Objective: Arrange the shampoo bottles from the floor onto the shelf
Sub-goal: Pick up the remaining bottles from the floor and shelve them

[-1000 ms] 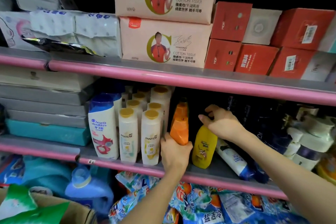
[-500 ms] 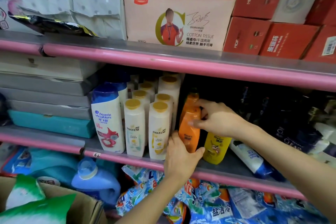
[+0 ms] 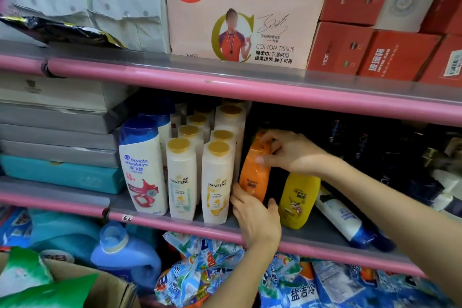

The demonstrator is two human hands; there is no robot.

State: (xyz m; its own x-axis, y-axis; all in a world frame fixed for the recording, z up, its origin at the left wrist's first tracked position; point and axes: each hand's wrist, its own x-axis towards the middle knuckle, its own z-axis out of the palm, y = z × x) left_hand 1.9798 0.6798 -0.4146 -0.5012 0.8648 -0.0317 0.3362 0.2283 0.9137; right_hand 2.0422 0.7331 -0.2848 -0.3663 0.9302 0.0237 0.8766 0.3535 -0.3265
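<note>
An orange shampoo bottle stands upright on the pink-edged middle shelf. My left hand grips its base from the front. My right hand pinches its cap and shoulder from the right. A yellow bottle stands just to the right. To the left are several white Pantene bottles with gold caps and a white and blue Head & Shoulders bottle. A white and blue bottle lies on its side further right.
Dark bottles crowd the shelf's right end. Flat grey and teal boxes are stacked at the left. Tissue packs and red boxes fill the shelf above. Below are detergent bags, a blue jug and a cardboard box.
My right hand left the yellow bottle and moved left onto the orange bottle's top. My left hand stays at the orange bottle's base. The camera has come closer to the shelf.
</note>
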